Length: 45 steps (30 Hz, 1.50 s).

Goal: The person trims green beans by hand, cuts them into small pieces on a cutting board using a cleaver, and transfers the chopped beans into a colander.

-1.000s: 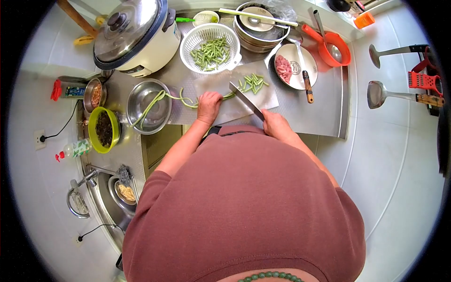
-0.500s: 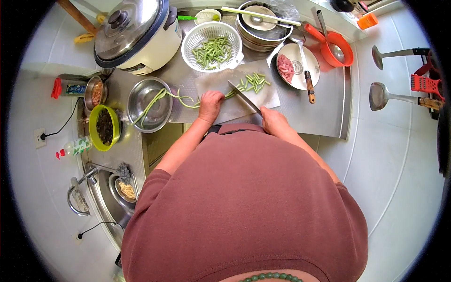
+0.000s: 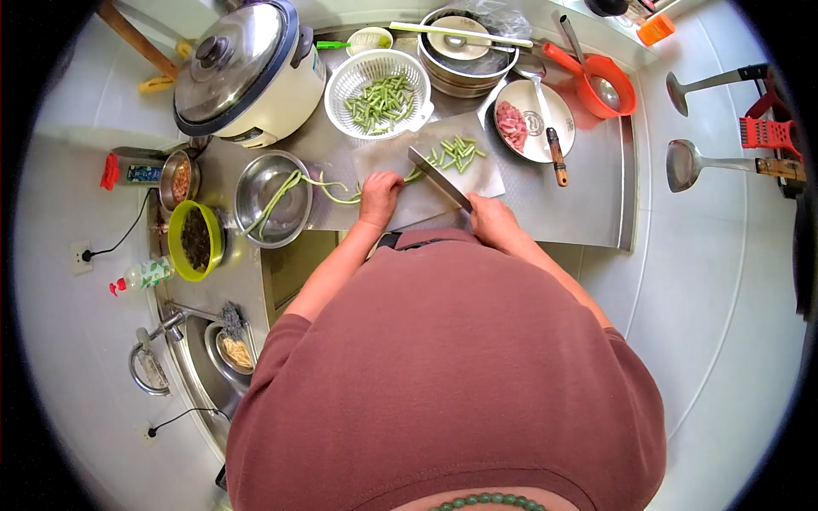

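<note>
My left hand (image 3: 380,198) is closed over long green beans (image 3: 332,186) on a pale cutting board (image 3: 488,176). The uncut ends trail left into a steel bowl (image 3: 298,213). My right hand (image 3: 492,216) grips the handle of a kitchen knife (image 3: 440,180); its blade slants up and left across the board, beside the beans' right end. Short cut bean pieces (image 3: 457,153) lie on the board right of the blade. Behind the board, a white colander (image 3: 339,111) contains more cut pieces.
A rice cooker (image 3: 256,94) stands back left. To the right are a plate (image 3: 558,111) with pink meat and a spatula, and a red strainer-like scoop (image 3: 626,94). A yellow-green bowl (image 3: 175,243) and the sink (image 3: 200,366) lie left.
The knife blade has shifted slightly and shows more of its flat side. My hands stay at almost the same places on the board. The whole view has tilted a little.
</note>
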Available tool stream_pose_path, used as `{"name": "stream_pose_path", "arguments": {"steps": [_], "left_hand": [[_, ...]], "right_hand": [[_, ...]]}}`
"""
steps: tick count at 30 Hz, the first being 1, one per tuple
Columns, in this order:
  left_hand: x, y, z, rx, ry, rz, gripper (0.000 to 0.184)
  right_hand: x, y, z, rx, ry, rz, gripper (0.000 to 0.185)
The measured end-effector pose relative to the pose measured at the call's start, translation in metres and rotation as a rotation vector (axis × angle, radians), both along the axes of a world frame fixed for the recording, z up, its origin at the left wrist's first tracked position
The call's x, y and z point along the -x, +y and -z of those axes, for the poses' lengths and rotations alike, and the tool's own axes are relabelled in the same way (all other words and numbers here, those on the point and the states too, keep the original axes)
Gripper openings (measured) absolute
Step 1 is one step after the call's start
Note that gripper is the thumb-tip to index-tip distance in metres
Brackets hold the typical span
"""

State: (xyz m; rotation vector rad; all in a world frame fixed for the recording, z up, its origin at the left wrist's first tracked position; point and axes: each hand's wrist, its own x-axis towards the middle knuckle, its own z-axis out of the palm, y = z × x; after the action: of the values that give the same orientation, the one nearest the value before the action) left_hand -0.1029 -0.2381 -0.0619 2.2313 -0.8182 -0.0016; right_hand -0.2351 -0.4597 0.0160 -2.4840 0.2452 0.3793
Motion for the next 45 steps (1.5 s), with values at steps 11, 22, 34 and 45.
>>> {"name": "stream_pose_path", "arguments": {"steps": [11,22,34,45], "left_hand": [[0.003,-0.005,0.000,-0.029,0.001,-0.002,0.008],[0.007,-0.005,-0.001,-0.059,-0.031,-0.021,0.009],[0.005,-0.002,0.001,-0.038,-0.040,0.000,0.008],[-0.001,-0.003,0.007,-0.020,-0.070,0.018,0.003]], "right_hand": [[0.012,-0.016,0.016,-0.054,-0.132,0.081,0.022],[0.017,-0.010,-0.008,-0.092,-0.146,-0.018,0.023],[0.017,0.000,-0.012,-0.070,-0.087,-0.082,0.023],[0.009,0.005,-0.028,-0.032,-0.023,-0.100,0.019]]}}
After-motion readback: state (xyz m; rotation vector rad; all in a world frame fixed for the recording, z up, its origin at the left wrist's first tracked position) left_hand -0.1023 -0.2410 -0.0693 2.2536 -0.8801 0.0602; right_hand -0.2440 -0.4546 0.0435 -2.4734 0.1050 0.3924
